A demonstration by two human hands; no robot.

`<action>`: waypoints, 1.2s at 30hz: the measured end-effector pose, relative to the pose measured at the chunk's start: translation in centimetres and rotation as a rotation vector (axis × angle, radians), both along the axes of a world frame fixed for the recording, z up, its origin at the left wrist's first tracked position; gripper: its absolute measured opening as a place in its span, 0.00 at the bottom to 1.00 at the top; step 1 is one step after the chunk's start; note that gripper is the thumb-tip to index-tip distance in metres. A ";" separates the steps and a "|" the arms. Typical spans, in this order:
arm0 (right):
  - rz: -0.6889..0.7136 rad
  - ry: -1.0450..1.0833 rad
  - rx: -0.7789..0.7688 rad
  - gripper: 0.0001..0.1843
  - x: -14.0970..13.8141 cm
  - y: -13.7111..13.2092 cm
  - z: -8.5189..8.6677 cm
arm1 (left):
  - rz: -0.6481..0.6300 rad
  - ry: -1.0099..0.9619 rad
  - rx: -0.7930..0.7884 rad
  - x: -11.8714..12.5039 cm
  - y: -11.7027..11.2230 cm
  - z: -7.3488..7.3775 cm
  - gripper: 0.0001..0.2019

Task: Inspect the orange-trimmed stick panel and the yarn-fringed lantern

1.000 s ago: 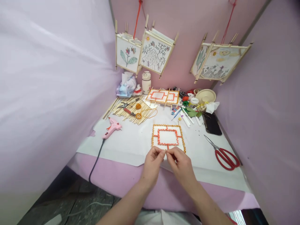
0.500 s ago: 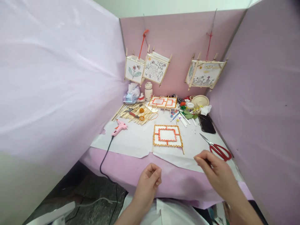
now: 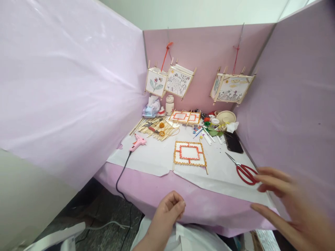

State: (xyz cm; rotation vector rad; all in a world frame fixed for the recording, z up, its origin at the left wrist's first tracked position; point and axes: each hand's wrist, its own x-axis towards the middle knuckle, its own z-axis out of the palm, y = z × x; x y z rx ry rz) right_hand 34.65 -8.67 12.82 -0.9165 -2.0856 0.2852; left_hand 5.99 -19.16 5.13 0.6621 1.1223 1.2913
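Observation:
My right hand [image 3: 288,202] is open, thumb and fingers spread and slightly blurred, beside the red handles of the scissors [image 3: 244,172]. Its fingertips overlap the handle in view; whether they touch it I cannot tell. Below the table's front edge, my left hand [image 3: 170,211] is closed, thumb pressed to curled fingers; what it holds, if anything, is hidden. A stick-framed white panel [image 3: 190,153] with curled orange and red trim lies flat on the white paper in front of me.
A pink glue gun [image 3: 138,142] with a dark cord lies at left. Behind it are thin sticks [image 3: 146,130] and pliers [image 3: 154,129]. Trimmed panels [image 3: 184,117], markers [image 3: 206,138] and a black phone [image 3: 233,142] sit farther back. Stick-framed lanterns [image 3: 179,81] hang above.
My right hand has moved right toward the scissors' handles, and its fingers have gone from a pinch to spread apart. My left hand stays closed. The view has shifted slightly.

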 end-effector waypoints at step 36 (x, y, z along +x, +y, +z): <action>0.711 0.083 -0.589 0.08 -12.1 -5.4 -3.0 | -0.218 0.170 0.247 0.4 -4.6 -0.1 0.22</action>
